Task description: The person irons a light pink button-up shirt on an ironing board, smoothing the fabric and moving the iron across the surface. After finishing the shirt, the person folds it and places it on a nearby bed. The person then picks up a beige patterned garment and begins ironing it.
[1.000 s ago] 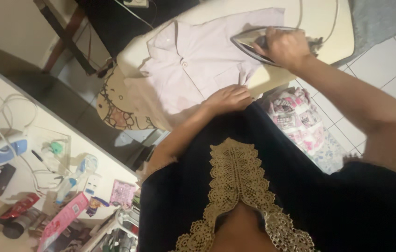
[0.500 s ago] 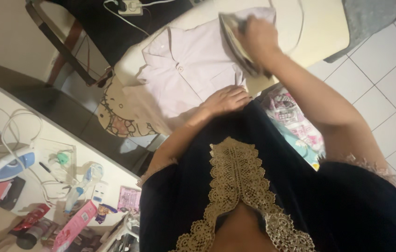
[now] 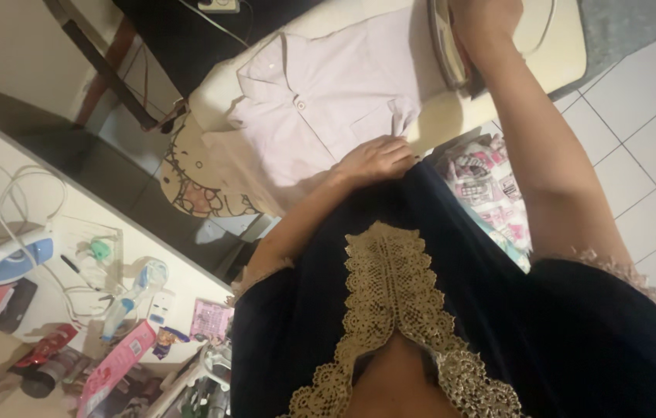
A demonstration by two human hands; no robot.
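A pale lilac shirt [image 3: 328, 101] lies spread on a cream ironing board [image 3: 552, 58], collar toward the left. My left hand [image 3: 374, 159] rests flat on the shirt's near edge, fingers pressing the cloth. My right hand [image 3: 483, 19] grips the handle of a clothes iron [image 3: 445, 46] at the top of the view, its metal soleplate tipped up on edge over the shirt's right side. The iron's cord [image 3: 546, 27] curls across the board beyond it.
A white counter [image 3: 3, 139] at left holds a blue iron [image 3: 3, 259], cables, a spray bottle [image 3: 130, 298] and pink packets. A round cartoon-cat mat [image 3: 188, 186] sits under the board's end. Patterned cloth [image 3: 490, 193] lies on the white tiled floor at right.
My right hand has swung the iron from the shirt's right edge toward the middle, then back right and up, tipping it on edge. My left hand has stayed on the shirt's near edge.
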